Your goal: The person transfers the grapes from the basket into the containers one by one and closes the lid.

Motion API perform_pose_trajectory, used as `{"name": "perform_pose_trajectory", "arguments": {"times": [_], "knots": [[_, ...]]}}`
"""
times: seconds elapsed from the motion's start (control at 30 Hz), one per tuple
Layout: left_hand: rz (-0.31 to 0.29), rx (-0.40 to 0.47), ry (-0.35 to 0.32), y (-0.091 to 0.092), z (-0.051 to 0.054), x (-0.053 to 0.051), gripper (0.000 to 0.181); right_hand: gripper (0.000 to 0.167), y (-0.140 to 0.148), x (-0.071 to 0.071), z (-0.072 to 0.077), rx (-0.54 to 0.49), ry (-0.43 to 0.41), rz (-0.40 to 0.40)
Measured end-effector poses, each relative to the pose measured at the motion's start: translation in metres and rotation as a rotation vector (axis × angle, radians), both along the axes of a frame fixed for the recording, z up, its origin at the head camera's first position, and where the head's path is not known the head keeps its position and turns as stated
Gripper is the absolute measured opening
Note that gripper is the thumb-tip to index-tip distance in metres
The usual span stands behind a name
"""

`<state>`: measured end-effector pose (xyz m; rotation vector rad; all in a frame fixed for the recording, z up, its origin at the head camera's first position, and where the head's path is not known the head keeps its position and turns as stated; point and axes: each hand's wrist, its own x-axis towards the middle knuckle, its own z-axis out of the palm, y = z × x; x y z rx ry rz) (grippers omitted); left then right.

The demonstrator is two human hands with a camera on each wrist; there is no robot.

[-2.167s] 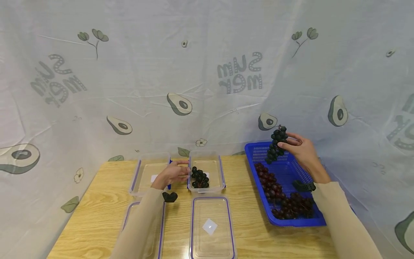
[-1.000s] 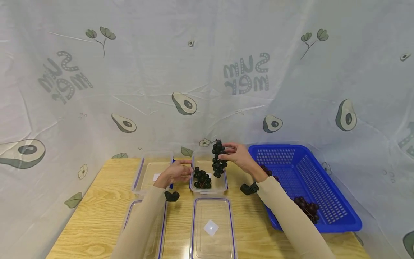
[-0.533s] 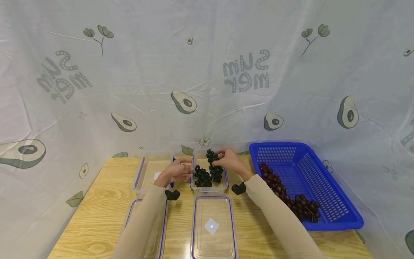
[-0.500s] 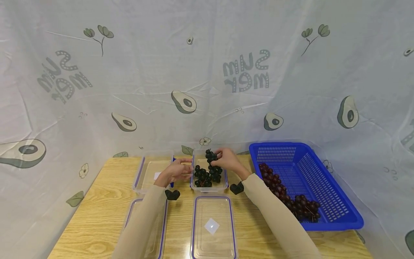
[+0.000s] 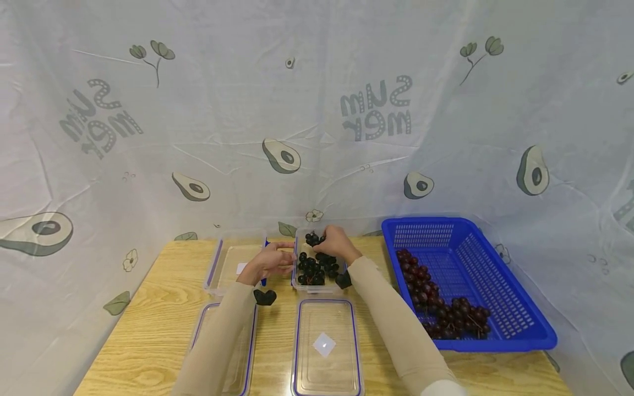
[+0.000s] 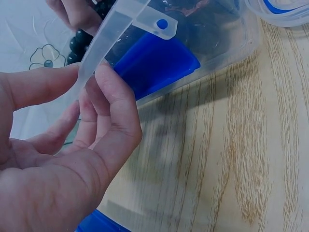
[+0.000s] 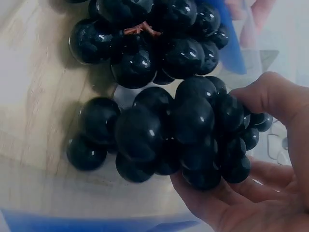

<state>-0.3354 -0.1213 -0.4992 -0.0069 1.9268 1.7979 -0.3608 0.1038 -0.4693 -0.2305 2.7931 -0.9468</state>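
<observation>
My right hand [image 5: 337,243] holds a bunch of black grapes [image 7: 193,130] low inside a clear plastic container [image 5: 317,289]. In the right wrist view, my thumb and fingers lie on opposite sides of the bunch. Another black bunch [image 5: 309,269] lies in the container's left part, right beside the held one. At the container's left side, my left hand [image 5: 269,261] pinches its rim between thumb and fingertips, as the left wrist view shows. A blue side latch [image 6: 159,63] hangs below that rim.
A second clear container [image 5: 225,269] stands to the left. Two clear lids with blue seals lie in front: the right lid [image 5: 327,374] and the left lid [image 5: 245,352], partly under my left sleeve. A blue basket [image 5: 525,319] with dark red grapes [image 5: 458,319] stands at right.
My right hand has carried the black grapes left from the blue basket and lowered them into the container, then shifted slightly left. My left hand has stayed at the container's rim.
</observation>
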Motion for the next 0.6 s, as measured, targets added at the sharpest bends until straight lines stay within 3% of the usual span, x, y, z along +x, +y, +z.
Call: {"name": "perform_pose_trajectory", "arguments": {"times": [0.2, 0.37, 0.6], "knots": [[0.001, 0.017, -0.016, 0.002, -0.002, -0.002, 0.055, 0.044, -0.004, -0.002, -0.008, -0.029, -0.048, -0.049], [0.008, 0.021, -0.011, 0.001, 0.000, -0.002, 0.055, 0.060, -0.006, -0.008, -0.012, 0.010, -0.045, -0.008], [0.010, 0.027, -0.027, -0.001, 0.003, 0.000, 0.056, 0.065, -0.007, -0.014, -0.017, 0.012, -0.043, 0.014]]}}
